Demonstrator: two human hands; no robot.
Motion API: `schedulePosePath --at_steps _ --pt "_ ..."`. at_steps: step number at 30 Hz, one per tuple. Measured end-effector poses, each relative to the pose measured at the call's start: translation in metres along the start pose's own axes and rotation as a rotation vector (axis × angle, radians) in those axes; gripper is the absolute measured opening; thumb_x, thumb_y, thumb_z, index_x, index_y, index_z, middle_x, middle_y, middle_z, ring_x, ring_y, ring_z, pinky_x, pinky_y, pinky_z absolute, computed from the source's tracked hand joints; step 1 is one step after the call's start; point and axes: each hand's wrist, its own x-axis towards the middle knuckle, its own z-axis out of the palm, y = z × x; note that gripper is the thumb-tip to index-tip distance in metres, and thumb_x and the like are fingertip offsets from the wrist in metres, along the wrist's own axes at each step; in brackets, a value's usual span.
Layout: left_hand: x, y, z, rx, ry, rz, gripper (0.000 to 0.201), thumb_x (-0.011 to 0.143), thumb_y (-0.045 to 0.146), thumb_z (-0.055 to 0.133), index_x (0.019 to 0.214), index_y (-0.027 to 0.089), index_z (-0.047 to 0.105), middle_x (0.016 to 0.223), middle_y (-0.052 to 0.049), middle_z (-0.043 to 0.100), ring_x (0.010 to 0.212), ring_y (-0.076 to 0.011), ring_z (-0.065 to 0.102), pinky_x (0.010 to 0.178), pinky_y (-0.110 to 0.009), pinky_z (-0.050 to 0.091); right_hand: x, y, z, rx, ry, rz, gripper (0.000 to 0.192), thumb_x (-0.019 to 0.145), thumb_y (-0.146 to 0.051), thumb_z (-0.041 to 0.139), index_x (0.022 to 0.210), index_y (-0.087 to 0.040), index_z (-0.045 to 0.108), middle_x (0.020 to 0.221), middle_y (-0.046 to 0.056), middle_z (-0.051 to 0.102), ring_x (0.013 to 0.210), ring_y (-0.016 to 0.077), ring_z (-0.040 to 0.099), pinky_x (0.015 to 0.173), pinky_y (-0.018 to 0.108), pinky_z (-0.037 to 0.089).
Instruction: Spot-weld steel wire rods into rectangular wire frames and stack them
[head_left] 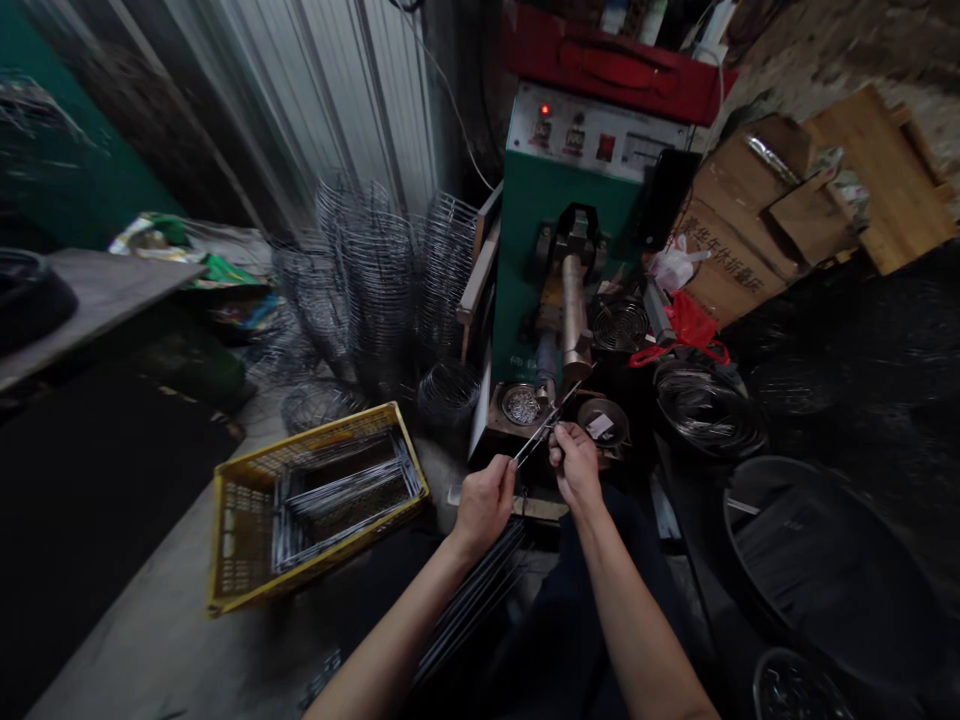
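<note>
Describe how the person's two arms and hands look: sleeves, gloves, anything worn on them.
Both forearms are bare from the picture's lower edge to the wrists; no sleeve shows. The left hand and right hand wear no gloves. No watch, band or ring can be made out, though the dim light makes small items hard to rule out. No markings show on either arm.

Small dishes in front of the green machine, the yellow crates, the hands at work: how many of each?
Small round dishes: 2, one and another
Yellow crate: 1
Hands: 2, left hand and right hand, both gripping thin metal rods
Total: 5
</note>
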Motion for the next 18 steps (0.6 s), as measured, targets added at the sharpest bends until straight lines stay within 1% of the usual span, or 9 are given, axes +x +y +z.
schedulePosePath --at_steps 7,10,18 --pt "0.0052 0.0004 0.0017 0.004 0.009 0.014 0.025 0.098 0.026 0.04 0.077 0.019 0.052 0.059 0.002 0.051 0.051 -0.0119 0.05 0.055 -0.025 0.03 0.0047 -0.001 0.0002 -0.018 -0.008 -0.033 0.032 0.068 -0.038 0.078 0.07 -0.017 0.053 0.059 -0.005 0.054 0.041 0.002 0.037 0.037 0.014 0.026" --pt "0.0073 0.0 0.0025 0.006 0.01 0.022 0.025 0.098 0.026 0.039 0.079 0.019 0.053 0.06 0.001 0.053 0.053 -0.0122 0.052 0.056 -0.025 0.031 0.0064 -0.0008 0.0015 -0.019 0.002 -0.034 0.032 0.066 -0.038 0.079 0.07 -0.017 0.054 0.058 -0.006 0.053 0.04 0.0022 0.037 0.036 0.014 0.026" --pt "0.0088 -0.0007 0.0021 0.017 0.001 0.02 0.025 0.099 0.027 0.039 0.079 0.019 0.053 0.059 0.002 0.052 0.051 -0.0123 0.051 0.054 -0.026 0.03 0.0093 0.0011 0.0022 -0.037 0.009 -0.051 0.032 0.067 -0.039 0.077 0.069 -0.018 0.054 0.057 -0.006 0.053 0.039 0.0025 0.037 0.036 0.015 0.025"
